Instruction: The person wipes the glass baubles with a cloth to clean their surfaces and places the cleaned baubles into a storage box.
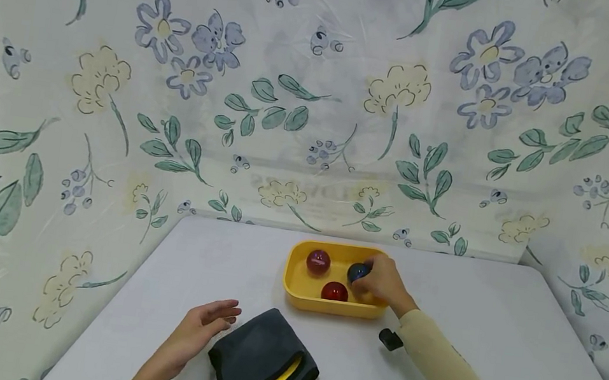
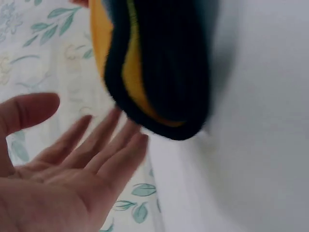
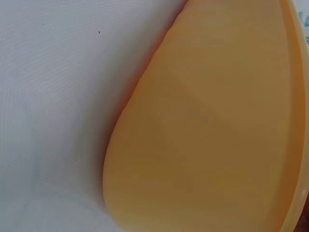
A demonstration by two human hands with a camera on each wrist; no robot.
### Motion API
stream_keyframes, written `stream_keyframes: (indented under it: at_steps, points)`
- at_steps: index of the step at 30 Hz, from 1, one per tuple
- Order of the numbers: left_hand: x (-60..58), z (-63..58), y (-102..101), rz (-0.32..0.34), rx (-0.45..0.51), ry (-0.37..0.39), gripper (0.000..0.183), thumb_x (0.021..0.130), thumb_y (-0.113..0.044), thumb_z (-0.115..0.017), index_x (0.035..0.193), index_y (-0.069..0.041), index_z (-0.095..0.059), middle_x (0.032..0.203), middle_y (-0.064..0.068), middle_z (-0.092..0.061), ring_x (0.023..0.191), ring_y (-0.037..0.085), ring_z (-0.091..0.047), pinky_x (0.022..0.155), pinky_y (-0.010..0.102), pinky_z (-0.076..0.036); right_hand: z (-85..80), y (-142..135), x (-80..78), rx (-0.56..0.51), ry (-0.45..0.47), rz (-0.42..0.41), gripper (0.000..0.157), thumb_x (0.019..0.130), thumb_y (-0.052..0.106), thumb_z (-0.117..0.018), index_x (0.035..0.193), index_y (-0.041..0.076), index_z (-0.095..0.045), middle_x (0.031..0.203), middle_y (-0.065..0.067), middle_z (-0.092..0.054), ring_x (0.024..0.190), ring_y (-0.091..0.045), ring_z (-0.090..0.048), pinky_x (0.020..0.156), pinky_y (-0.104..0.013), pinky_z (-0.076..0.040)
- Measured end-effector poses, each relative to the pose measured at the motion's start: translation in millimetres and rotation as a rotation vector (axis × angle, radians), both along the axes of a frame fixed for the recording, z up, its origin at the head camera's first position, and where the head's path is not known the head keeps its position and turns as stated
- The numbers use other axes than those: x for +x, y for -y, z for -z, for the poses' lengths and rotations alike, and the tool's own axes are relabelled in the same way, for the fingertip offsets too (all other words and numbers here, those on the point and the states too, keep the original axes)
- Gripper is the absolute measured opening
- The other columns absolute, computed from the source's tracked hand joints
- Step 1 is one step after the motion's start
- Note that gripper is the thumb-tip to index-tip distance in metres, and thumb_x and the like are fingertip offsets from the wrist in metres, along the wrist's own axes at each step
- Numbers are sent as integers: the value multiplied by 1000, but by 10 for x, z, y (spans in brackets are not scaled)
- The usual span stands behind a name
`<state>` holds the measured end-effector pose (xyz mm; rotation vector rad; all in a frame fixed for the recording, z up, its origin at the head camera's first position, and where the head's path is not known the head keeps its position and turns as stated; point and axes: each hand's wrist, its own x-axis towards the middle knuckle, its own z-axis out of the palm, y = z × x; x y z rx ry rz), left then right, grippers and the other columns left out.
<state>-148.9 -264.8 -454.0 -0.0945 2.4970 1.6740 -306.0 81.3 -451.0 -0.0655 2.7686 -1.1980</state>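
Observation:
My right hand (image 1: 383,282) reaches over the right end of a yellow tray (image 1: 291,292) and grips a shiny dark blue ball (image 1: 357,272) with its fingers. Inside the tray are also a purplish-red ball (image 1: 318,261) at the back left and a red ball (image 1: 335,291) near the front wall. The right wrist view is mostly filled by the tray's outer wall (image 3: 203,125), which hides that hand's fingers. My left hand (image 1: 199,330) is held beside a dark grey fabric pouch (image 1: 266,352), its fingers loosely extended and nothing in the palm. Yellow shows through the pouch's opening.
Both the tray and the pouch lie on a white table (image 1: 203,254), the pouch nearer to me. A flower-printed sheet (image 1: 268,114) hangs behind the table and along its sides. A small black piece (image 1: 391,339) sticks out below my right wrist.

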Motion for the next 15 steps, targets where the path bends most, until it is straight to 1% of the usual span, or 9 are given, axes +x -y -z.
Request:
stream_keyframes:
  at_steps: [2, 5, 6, 8, 10, 12, 15]
  points:
    - [1, -45, -6, -66, 17, -24, 37, 101, -12, -57, 134, 5, -62, 127, 20, -72, 116, 29, -71, 100, 45, -57, -10, -2, 8, 3, -1, 2, 60, 77, 6, -87, 131, -7, -64, 133, -22, -65, 117, -36, -63, 108, -52, -52]
    - [-15, -132, -20, -156, 29, -59, 26, 101, -16, -62, 116, 4, -68, 102, 12, -75, 94, 19, -73, 85, 34, -62, -23, -11, 11, 5, -4, 1, 63, 79, 6, -86, 135, -8, -61, 137, -24, -63, 121, -37, -62, 110, -52, -50]
    - [-19, -163, -24, -177, 25, -76, 23, 100, -17, -63, 109, 4, -69, 93, 10, -73, 86, 17, -71, 79, 31, -61, -24, -16, 7, 10, -11, -6, 63, 79, 5, -85, 136, -9, -60, 137, -25, -64, 121, -37, -63, 110, -52, -50]
    - [-30, -221, -31, -209, 18, -113, 21, 99, -19, -66, 96, 2, -68, 76, 5, -65, 72, 14, -63, 67, 26, -57, -26, -27, -1, 6, -17, -15, 63, 80, 6, -85, 136, -9, -61, 137, -24, -64, 122, -37, -63, 110, -51, -51]
    - [-46, -260, -40, -217, -8, -154, 24, 98, -22, -68, 86, -2, -64, 65, 0, -53, 63, 13, -53, 59, 25, -49, -24, -43, -11, 10, -32, -31, 60, 82, 6, -84, 135, -9, -62, 136, -24, -66, 120, -36, -64, 109, -51, -52]
    - [-58, -294, -58, -215, -36, -200, 28, 98, -24, -69, 79, -4, -61, 62, -2, -45, 59, 12, -45, 56, 26, -41, -34, -62, -4, 12, -51, -39, 59, 83, 9, -83, 136, -9, -62, 138, -24, -65, 123, -37, -64, 109, -51, -51]
    - [-80, -335, -100, -200, -103, -279, 32, 97, -24, -70, 74, -7, -58, 62, -3, -41, 59, 12, -42, 56, 26, -36, -90, -103, 41, 20, -84, -40, 60, 87, 14, -80, 139, -9, -59, 143, -26, -60, 130, -40, -60, 112, -52, -48]
